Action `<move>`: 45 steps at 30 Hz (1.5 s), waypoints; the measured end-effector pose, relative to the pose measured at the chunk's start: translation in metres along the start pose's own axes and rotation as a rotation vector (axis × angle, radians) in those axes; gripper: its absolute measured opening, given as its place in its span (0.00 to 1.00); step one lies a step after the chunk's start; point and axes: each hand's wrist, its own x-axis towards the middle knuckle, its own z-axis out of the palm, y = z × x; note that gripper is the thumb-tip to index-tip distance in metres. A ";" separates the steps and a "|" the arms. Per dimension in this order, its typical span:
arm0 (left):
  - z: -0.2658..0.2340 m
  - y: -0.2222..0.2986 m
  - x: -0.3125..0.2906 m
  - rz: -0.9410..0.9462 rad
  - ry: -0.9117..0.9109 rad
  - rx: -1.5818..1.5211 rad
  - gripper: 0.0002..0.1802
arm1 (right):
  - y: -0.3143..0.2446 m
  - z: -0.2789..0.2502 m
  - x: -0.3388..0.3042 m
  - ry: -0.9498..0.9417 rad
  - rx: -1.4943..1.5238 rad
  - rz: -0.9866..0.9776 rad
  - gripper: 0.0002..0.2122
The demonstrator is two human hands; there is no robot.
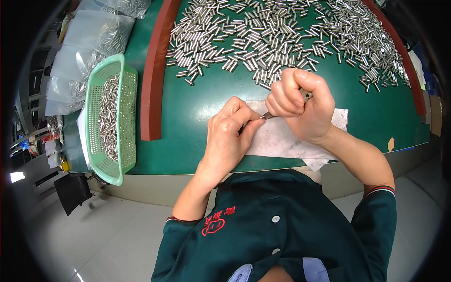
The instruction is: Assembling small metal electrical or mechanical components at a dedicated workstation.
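Observation:
My left hand (226,135) is closed in a pinch above the green table, holding a small silver metal pin (261,117) between thumb and fingertips. Opposite it, my right hand (303,103) is wrapped in a fist round a slim hand tool (268,115). Its dark tip points left and meets the pin; most of the tool is hidden in the fist, so its kind does not show. Beneath both hands lies a stained white cloth (286,141). Many loose silver pins (263,35) are spread across the table beyond the hands.
A red-brown bar (152,103) bounds the pins on the left, and another bar (399,56) does so on the right. Left of the first bar, a green plastic basket (129,117) contains more pins. Clear plastic bags (75,68) of metal parts lie farther left.

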 end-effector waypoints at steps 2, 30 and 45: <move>0.000 0.000 0.000 0.009 0.000 -0.006 0.07 | 0.000 0.000 0.000 -0.002 -0.007 -0.003 0.17; -0.002 0.005 -0.002 0.046 0.061 -0.018 0.05 | 0.007 0.012 -0.008 0.000 -0.201 -0.094 0.18; -0.051 -0.029 0.036 -0.391 -0.121 -1.231 0.13 | 0.000 0.008 -0.005 -0.023 -0.140 -0.039 0.17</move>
